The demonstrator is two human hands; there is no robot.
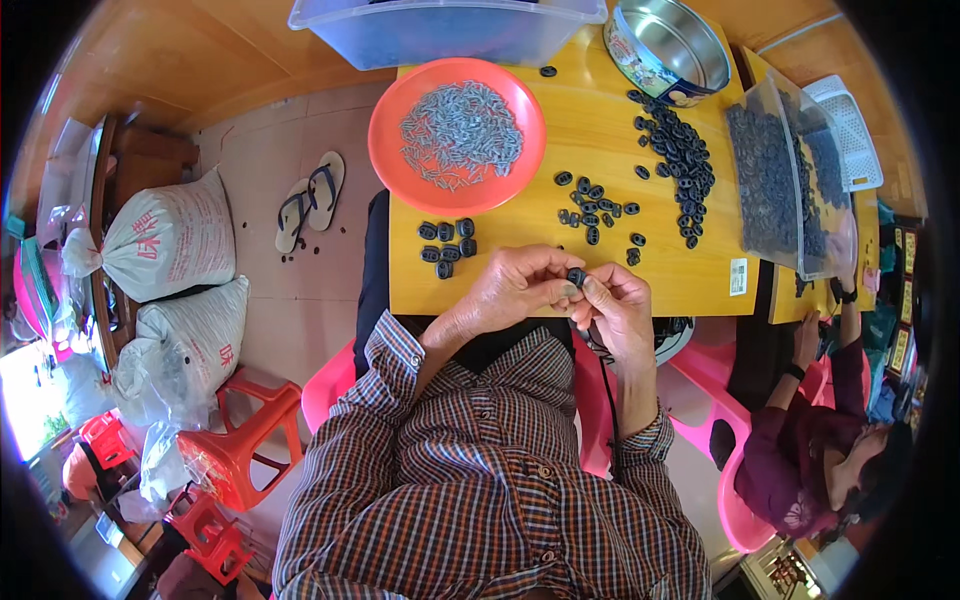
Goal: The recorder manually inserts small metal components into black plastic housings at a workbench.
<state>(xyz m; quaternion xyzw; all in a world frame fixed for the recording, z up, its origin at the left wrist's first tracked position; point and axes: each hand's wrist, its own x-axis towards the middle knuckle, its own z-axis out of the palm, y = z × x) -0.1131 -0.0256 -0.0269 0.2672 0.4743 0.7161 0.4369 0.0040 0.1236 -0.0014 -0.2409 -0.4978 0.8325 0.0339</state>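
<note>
At the table's near edge, a small black oval plastic piece (576, 277) is pinched between the fingertips of my left hand (520, 290) and my right hand (620, 305). Both hands are closed on it, and the fingers partly cover it. To the left of my hands lies a small group of black pieces (446, 247) in rough rows. Beyond my hands, several loose oval pieces with two holes (592, 205) are scattered on the yellow table (480, 290). A larger heap of them (690, 170) spreads to the right. A dark cord hangs below my right hand.
A red bowl (380, 135) holds many small grey screw-like pieces. Behind it stands a see-through bin (450, 35); a round metal tin (640, 60) is at the far right. Another bin (795, 180) holds more black pieces, near a co-worker (810, 450). Sacks (175, 235) and stools (240, 440) stand left.
</note>
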